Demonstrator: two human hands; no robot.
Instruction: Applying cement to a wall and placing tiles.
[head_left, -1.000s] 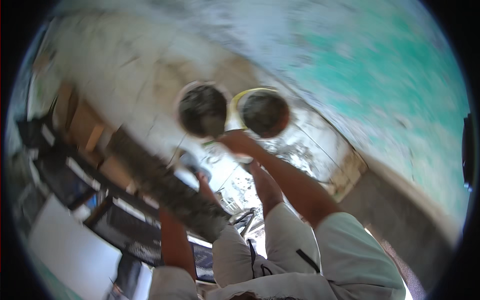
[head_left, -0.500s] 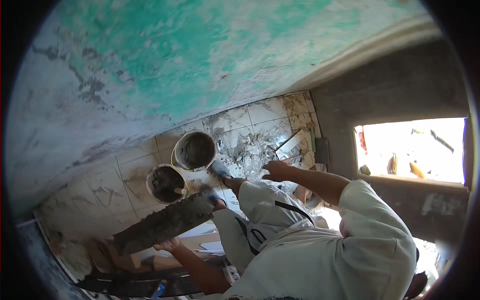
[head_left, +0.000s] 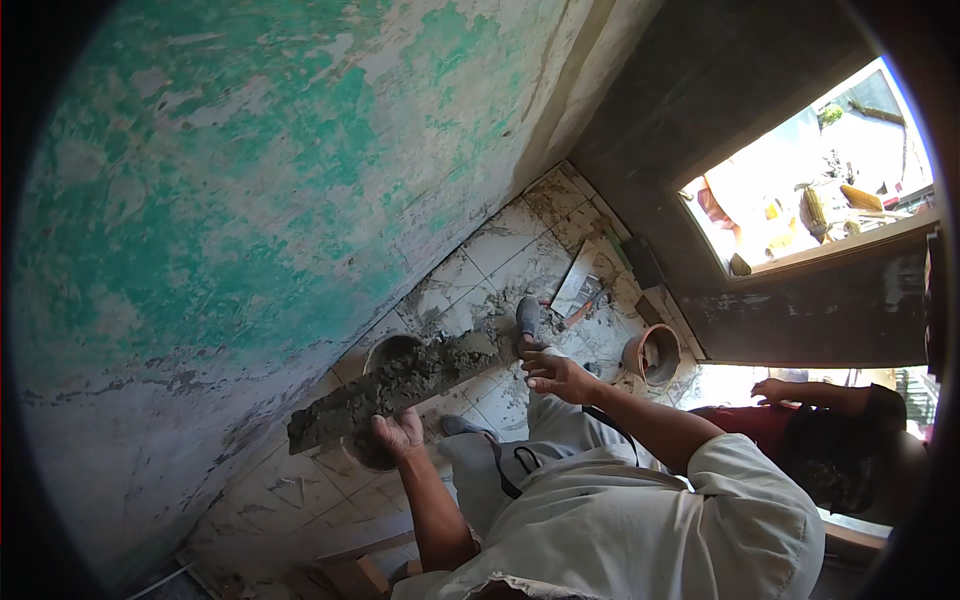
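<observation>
In the head view, my left hand (head_left: 398,434) grips a long, narrow board (head_left: 332,420) from below, toward its left part. Lumpy grey wet mortar (head_left: 430,365) is heaped along the top of the board. My right hand (head_left: 558,376) is just off the board's right end, fingers apart and holding nothing. Behind the board, a bucket (head_left: 388,350) on the tiled floor shows only part of its rim and inside; another round container under the board is mostly hidden.
A peeling green wall (head_left: 220,170) rises at left. Boards (head_left: 574,287) and a brown bucket (head_left: 651,354) lie on the tiled floor (head_left: 493,248) near a dark wall with an opening (head_left: 810,180). A co-worker (head_left: 850,450) in dark clothing is at right, one hand outstretched.
My view has swung toward the opening. The mortar-covered board has moved right and now covers most of the buckets. My right hand stays open. A co-worker has come into view at right.
</observation>
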